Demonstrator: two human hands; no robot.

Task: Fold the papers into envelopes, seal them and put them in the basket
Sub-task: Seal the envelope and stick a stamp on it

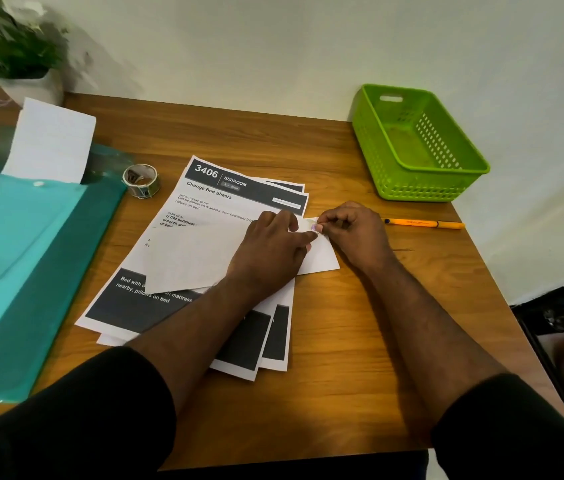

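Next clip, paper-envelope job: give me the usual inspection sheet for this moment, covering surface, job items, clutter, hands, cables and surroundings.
Surface: wooden table, flat against a pale wall.
Job's things: folded white paper lies on a stack of printed sheets; green basket at the far right holds nothing visible; tape roll left of the sheets.
Clutter: orange pen, teal folder with lined paper sticking out.
Hands: left hand presses the folded paper; right hand pinches its right edge.
Cables: nothing seen.
Surroundings: potted plant far left; dark blurred objects at right.
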